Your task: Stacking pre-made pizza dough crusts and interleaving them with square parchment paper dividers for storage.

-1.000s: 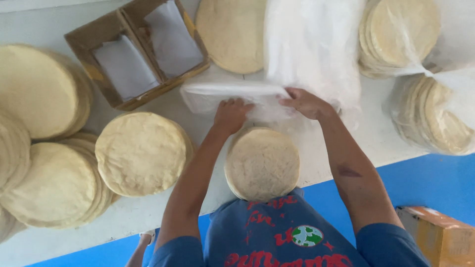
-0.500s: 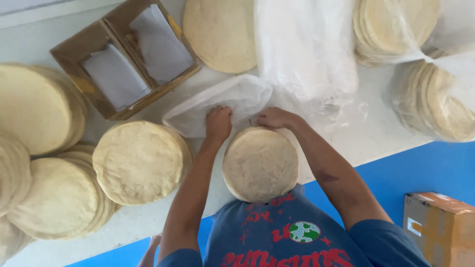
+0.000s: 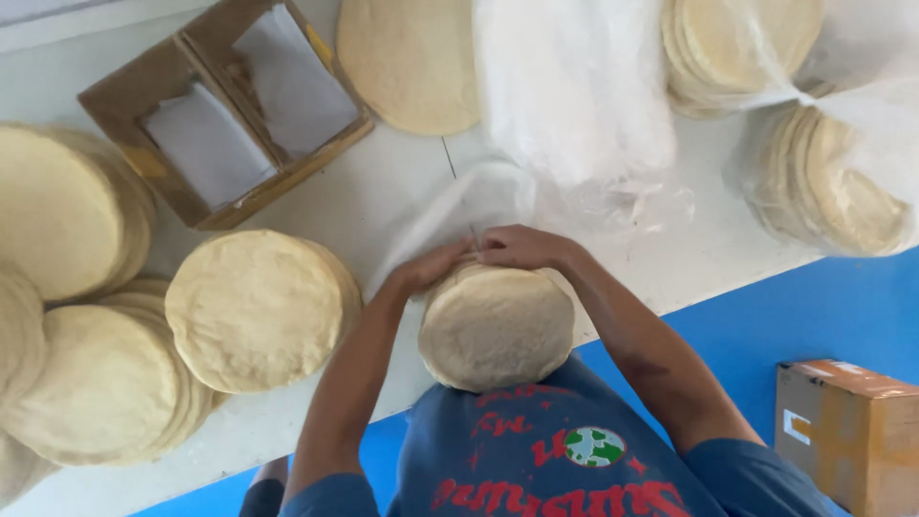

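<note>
Two hands meet at the far rim of a small stack of flatbreads [image 3: 496, 328] at the table's [image 3: 402, 196] near edge. My left hand [image 3: 433, 267] and right hand [image 3: 522, 247] curl closed, pinching a clear plastic bag [image 3: 459, 206] over it.

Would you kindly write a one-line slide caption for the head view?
Both hands, left hand and right hand, grip the far edge of a flatbread stack beside a clear plastic bag.

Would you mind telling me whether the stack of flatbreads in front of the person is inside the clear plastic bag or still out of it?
Mostly out: the stack lies bare, with the bag at its far edge.
</note>
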